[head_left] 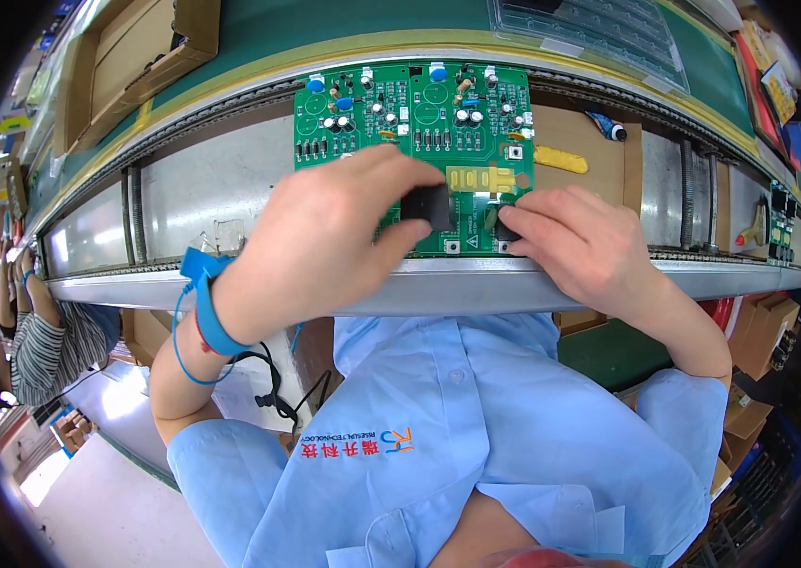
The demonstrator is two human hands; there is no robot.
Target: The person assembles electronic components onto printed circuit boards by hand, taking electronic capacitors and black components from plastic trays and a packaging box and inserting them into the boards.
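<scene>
A green circuit board [465, 154] lies before me, its far part crowded with capacitors, diodes and other small parts. My left hand [339, 232], with a blue strap [211, 308] on its wrist, has thumb and fingers closed round a black block-shaped component [427, 205] at the board's near half. Whether that block touches the board cannot be made out. My right hand [582, 241] pinches a small dark part [507, 223] near the board's near right corner; the fingers hide much of it. A pale yellow slotted piece [481, 180] sits on the board between the hands.
The board lies across a conveyor with a metal front rail [400, 286]. A yellow tool handle [561, 159] lies just right of it. Further off are a cardboard box [135, 66], a clear plastic tray [599, 40] and another board [781, 227]. Another person [55, 336] is at the left.
</scene>
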